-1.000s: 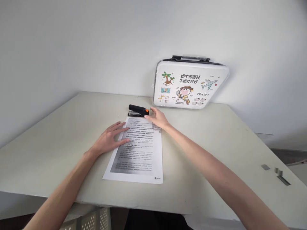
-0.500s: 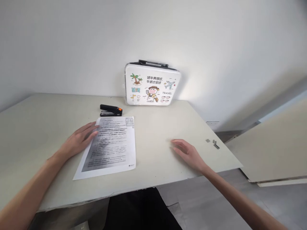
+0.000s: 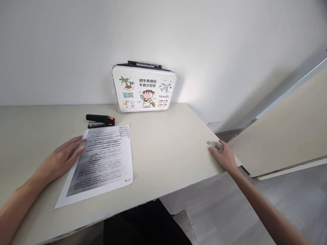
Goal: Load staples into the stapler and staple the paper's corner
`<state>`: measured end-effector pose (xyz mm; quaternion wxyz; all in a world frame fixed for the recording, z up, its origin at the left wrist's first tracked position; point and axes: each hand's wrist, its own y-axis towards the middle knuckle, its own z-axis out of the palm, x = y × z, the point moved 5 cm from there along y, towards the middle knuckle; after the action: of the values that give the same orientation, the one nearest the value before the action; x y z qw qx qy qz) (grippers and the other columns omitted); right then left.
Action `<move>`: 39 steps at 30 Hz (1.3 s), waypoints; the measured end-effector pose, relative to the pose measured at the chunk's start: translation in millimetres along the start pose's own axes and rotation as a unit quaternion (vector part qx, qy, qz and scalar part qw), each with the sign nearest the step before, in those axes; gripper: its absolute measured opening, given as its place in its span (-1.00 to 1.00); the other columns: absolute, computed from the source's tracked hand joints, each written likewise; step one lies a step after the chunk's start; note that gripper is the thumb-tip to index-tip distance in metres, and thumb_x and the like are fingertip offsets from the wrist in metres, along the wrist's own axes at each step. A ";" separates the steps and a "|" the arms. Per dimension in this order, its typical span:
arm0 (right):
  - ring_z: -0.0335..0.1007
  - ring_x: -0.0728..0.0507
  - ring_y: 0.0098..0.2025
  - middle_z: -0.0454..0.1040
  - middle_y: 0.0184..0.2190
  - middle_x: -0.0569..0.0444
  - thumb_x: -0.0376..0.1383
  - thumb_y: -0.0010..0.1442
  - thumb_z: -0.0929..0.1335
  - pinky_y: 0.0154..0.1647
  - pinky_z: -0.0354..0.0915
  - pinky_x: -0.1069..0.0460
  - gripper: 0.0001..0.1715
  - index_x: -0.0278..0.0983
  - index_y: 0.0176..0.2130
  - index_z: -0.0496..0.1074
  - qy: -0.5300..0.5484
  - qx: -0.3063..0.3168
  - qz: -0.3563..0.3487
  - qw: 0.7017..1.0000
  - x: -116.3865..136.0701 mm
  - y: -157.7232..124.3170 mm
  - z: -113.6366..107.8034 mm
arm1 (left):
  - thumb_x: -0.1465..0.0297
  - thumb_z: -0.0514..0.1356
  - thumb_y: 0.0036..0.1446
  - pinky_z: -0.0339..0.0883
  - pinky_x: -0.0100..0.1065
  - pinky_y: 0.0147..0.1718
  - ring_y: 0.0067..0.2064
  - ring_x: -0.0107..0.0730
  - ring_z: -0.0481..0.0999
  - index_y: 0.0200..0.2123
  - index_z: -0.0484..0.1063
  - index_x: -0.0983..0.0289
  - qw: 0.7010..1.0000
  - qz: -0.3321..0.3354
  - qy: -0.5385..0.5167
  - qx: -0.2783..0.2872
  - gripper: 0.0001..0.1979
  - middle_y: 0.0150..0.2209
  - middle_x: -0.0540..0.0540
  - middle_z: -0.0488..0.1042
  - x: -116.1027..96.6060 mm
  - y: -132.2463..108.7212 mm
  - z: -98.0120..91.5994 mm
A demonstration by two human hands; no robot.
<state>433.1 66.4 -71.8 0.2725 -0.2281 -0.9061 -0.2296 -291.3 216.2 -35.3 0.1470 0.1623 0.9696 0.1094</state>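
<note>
My left hand [image 3: 61, 157] lies flat with its fingers spread, fingertips on the left edge of a printed sheet of paper [image 3: 104, 158]. Just beyond the sheet's top edge is a black stapler [image 3: 100, 121] with an orange patch, its jaw end pointing left. At the right side of the table, my right hand [image 3: 224, 154] is open, with thumb and fingers apart around several short grey staple strips [image 3: 216, 146]. The strips lie on the tabletop, and I cannot tell whether the fingers touch them.
A white carrying case [image 3: 144, 89] with cartoon pictures and a black handle stands against the wall at the back of the pale table [image 3: 163, 156]. The table's right edge runs close by my right hand. Past it is a pale panel [image 3: 283, 129] above a grey floor.
My right hand has moved right, from the bare tabletop to the staple strips. The view has turned a little right. My left hand still rests at the paper's edge.
</note>
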 end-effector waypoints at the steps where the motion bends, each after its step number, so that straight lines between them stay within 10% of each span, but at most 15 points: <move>1: 0.28 -0.46 0.34 0.37 0.30 -0.33 0.18 0.15 0.43 0.31 0.27 -0.26 0.00 -0.33 0.34 0.30 0.008 -0.002 0.006 1.000 4.8 4.6 6.0 | -0.10 -0.16 0.43 0.06 -0.02 0.46 0.39 -0.09 0.34 0.34 0.36 0.20 1.000 0.003 0.001 -0.002 -0.29 0.41 0.05 0.31 0.7 0.1 0.4; 16: 0.48 -0.39 0.14 0.56 0.10 -0.29 -0.05 0.24 0.32 0.25 0.32 -0.34 -0.48 -0.29 0.06 0.51 0.067 0.004 -0.088 0.994 69.2 34.9 73.8 | -0.12 -0.19 0.41 0.08 0.01 0.45 0.39 -0.05 0.35 0.29 0.42 0.22 1.000 -0.011 0.003 -0.003 -0.26 0.39 0.10 0.34 -14.4 -5.5 -4.6; 30: 0.51 -0.28 0.13 0.60 0.07 -0.14 -0.41 0.28 0.24 0.32 0.32 -0.24 -0.60 -0.23 0.02 0.52 0.220 0.184 -0.325 0.901 330.7 33.5 282.5 | -0.20 -0.07 0.39 0.12 0.03 0.44 0.44 0.01 0.28 0.31 0.44 0.10 1.000 -0.005 -0.003 -0.017 -0.29 0.43 0.09 0.30 -25.2 -19.5 -6.7; 39: 0.53 -0.20 0.17 0.62 0.11 0.01 -0.30 0.39 0.25 0.34 0.31 -0.20 -0.66 -0.15 0.03 0.54 0.330 0.318 -0.332 0.824 415.4 18.0 327.8 | -0.18 0.03 0.38 0.16 0.05 0.43 0.46 0.01 0.23 0.30 0.46 0.06 1.000 -0.006 -0.011 -0.013 -0.34 0.43 0.06 0.30 -27.6 -22.9 -7.9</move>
<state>4.8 377.5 -62.4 0.5199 0.2754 -0.8059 -0.0664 -275.4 184.1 -26.9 0.1606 0.1562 0.9672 0.1194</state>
